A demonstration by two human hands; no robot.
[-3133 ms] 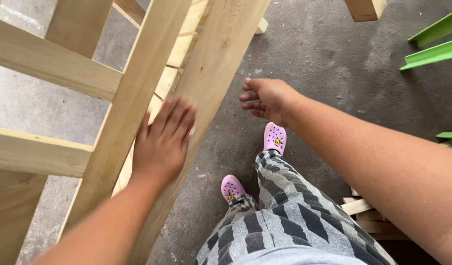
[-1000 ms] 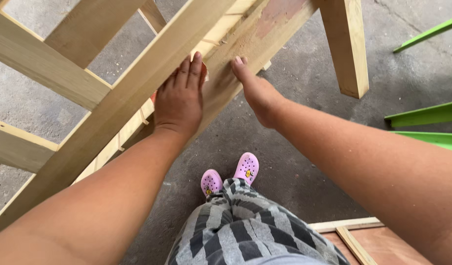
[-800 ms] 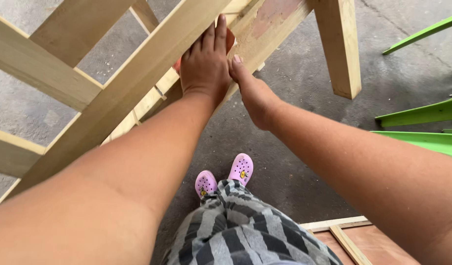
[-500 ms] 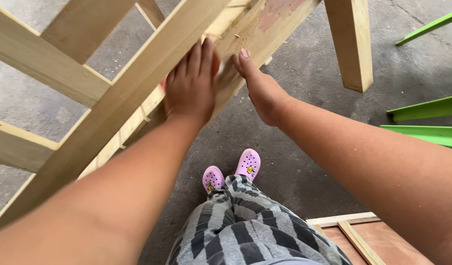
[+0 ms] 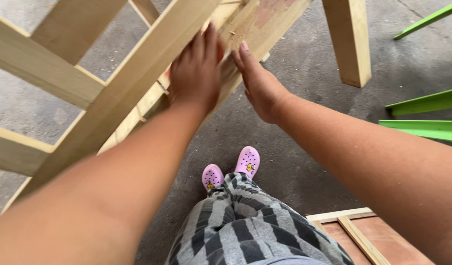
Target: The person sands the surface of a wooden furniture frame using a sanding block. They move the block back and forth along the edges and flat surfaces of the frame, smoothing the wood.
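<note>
Left hand [image 5: 196,73]: flat, fingers spread, pressing wooden frame [image 5: 132,83].
Right hand [image 5: 258,83]: open, palm apparently against the frame's edge; view blurred.

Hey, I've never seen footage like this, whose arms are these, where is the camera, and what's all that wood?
The camera sits on a person's head and looks down, so you see their own two bare arms reaching forward, their striped trousers and pink clogs below. There is no machine here. The left hand lies flat, palm down, on a slanted pale beam of a wooden frame. The right hand is open too, fingers pressed against the neighbouring board of the same frame. Neither hand grips anything. The frame stands on a grey concrete floor. At the right edge are green painted bars, and at the bottom right a reddish panel with wooden strips.
</note>
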